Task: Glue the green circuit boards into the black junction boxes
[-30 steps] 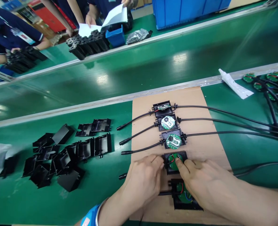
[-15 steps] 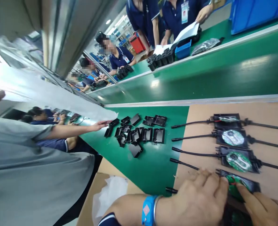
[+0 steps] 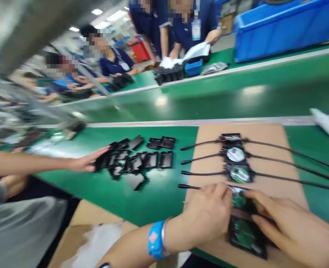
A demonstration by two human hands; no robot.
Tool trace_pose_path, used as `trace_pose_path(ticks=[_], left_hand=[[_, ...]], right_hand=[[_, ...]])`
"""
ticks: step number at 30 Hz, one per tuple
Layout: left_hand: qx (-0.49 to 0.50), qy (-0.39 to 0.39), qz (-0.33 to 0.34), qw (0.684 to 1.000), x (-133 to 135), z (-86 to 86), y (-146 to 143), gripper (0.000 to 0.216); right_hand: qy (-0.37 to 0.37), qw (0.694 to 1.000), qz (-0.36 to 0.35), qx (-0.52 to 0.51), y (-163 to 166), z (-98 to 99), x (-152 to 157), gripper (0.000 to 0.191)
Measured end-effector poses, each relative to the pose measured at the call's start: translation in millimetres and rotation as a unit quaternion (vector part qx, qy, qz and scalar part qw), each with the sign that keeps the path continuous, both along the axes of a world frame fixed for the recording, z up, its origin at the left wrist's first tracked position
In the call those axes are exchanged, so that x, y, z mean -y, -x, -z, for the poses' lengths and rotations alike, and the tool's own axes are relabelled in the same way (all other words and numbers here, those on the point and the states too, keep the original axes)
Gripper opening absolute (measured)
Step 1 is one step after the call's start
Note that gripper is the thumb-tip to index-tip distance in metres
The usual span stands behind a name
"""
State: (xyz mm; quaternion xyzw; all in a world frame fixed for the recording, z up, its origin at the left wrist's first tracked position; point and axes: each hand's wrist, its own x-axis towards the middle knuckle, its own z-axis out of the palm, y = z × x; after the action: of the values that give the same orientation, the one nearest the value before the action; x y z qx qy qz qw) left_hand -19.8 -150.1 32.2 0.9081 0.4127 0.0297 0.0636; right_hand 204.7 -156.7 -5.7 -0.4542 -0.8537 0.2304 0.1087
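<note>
My left hand [image 3: 210, 210], with a blue wristband, has its fingers curled together at the left end of a black plastic case. A green circuit board [image 3: 239, 200] lies in that case. On the other side, my right hand [image 3: 287, 223] grips the case's right end between thumb and forefinger; blur hides the exact contact. Just nearer to me is another black case with a green board [image 3: 244, 232]. Farther off, several similar cases [image 3: 235, 154] lie in a column, black cables [image 3: 200, 173] running out both ends. Beneath them is a brown cardboard sheet [image 3: 273, 130].
Empty black cases [image 3: 165, 159] are scattered on the green table [image 3: 164, 197]. A co-worker's hand [image 3: 86, 162] touches the leftmost ones. An open cardboard box [image 3: 77, 219] is at lower left. A blue crate [image 3: 287, 29] stands on the far bench, with people behind it.
My view has swung to the right, so the cases appear farther left. Both my hands stay at the same case. The co-worker's arm now reaches against the scattered cases; the white sheet has left view.
</note>
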Motion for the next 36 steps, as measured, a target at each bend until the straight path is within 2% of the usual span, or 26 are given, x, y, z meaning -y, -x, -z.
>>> trace_pose_path(ticks=[1,3,5,7,11,14,17,20,26,30,33,36], left_hand=[[0.024,0.001,0.018,1.000,-4.2,4.2,-0.1,0.018],[0.069,0.014,0.090,0.993,-13.3,15.6,-0.9,0.013],[0.097,0.038,0.152,0.983,-20.7,25.8,-1.8,0.014],[0.108,0.055,0.173,0.977,-24.1,30.9,-1.8,0.015],[0.124,0.070,0.159,0.977,-23.4,30.5,-0.5,0.016],[0.142,0.077,0.148,0.976,-22.6,29.6,-0.4,0.018],[0.153,0.081,0.144,0.974,-22.7,29.6,-0.4,0.020],[0.139,0.091,0.137,0.977,-22.3,29.1,0.5,0.025],[0.100,0.083,0.133,0.983,-20.3,24.4,-6.5,0.053],[0.047,0.091,0.110,0.989,-19.1,18.6,-18.8,0.042],[0.050,0.091,0.108,0.989,-18.2,17.4,-20.1,0.041],[0.071,0.095,0.107,0.987,-17.7,18.6,-16.0,0.054]], right_hand=[[0.061,0.998,0.007,0.004,-0.3,-12.5,-2.0,0.024],[0.129,0.991,0.033,0.015,0.5,-30.0,-7.2,0.012],[0.147,0.987,0.053,0.029,1.4,-38.9,-11.1,0.007],[0.141,0.987,0.058,0.043,1.6,-42.3,-11.5,0.010],[0.095,0.995,0.027,0.028,0.8,-35.5,-7.5,0.013],[0.005,0.999,0.006,-0.032,0.4,-19.7,-5.3,0.016],[-0.055,0.997,0.024,-0.056,-1.7,-4.0,-5.3,0.019],[-0.039,0.998,0.033,-0.038,-4.9,1.5,-7.4,0.017],[-0.039,0.997,-0.008,0.059,-1.3,-7.2,-12.2,0.016],[-0.069,0.990,-0.028,0.119,3.3,-5.2,-11.1,0.018],[-0.088,0.990,-0.019,0.110,0.0,-3.6,-10.8,0.018],[-0.063,0.996,-0.015,0.061,-7.5,-6.4,-13.9,0.020]])
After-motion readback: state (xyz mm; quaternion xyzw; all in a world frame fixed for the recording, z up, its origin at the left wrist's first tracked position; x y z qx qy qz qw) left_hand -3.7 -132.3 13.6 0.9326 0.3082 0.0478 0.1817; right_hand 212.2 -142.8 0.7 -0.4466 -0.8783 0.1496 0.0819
